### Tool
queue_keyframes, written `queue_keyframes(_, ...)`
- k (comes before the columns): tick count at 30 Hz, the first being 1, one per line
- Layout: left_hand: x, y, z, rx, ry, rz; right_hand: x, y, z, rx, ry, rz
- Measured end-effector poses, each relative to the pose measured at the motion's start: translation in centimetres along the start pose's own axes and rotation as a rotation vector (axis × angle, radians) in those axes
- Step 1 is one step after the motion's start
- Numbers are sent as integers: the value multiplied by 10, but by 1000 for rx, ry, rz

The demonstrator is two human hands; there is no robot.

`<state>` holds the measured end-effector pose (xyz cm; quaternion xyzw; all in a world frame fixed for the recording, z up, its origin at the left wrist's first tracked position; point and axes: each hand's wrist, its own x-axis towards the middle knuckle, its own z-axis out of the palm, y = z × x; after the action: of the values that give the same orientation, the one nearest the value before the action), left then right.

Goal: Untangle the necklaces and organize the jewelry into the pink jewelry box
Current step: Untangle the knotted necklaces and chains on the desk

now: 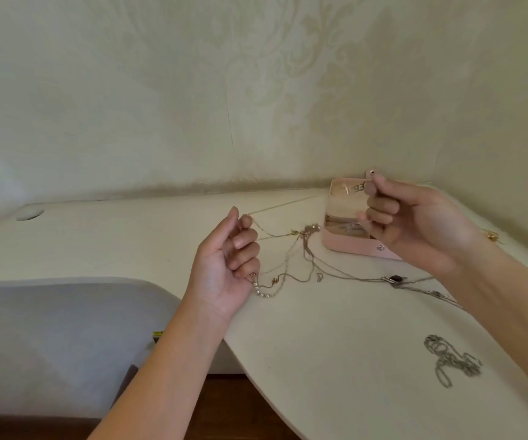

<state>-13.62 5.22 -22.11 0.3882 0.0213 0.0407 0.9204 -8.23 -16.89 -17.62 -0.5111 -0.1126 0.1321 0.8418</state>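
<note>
While left hand [224,265] and right hand [415,223] apparently pinch one chain [281,206] taut:
pulling harder could cinch the centre-frame tangle [305,233].

pink jewelry box [348,246], cream damask wallpaper [288,74]

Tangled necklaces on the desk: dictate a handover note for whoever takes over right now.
Left hand pinches a thin gold chain; right hand pinches it too, taut between them.
A knot of gold and silver necklaces lies on the white desk beside the open pink jewelry box; a heaped silver chain lies apart, nearer.
Done: one chain seemingly partly drawn out.
Left: free the knot, box everything.
</note>
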Motion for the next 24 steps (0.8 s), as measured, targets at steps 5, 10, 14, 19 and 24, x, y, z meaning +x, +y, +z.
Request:
queue_keyframes(5,5,0,-2,305,31,-32,-2,-3,-1,156,-117,60)
queue_keyframes(10,9,2,-6,842,89,186,-6,-5,-6,170,-388,215)
queue_keyframes(14,14,5,-7,994,110,312,2,2,-17,172,-645,317)
queue_keyframes(19,22,15,-15,1100,14,182,9,3,-23,516,-806,336)
queue_keyframes(24,26,36,-42,1304,53,172,11,-25,-50,608,-691,217)
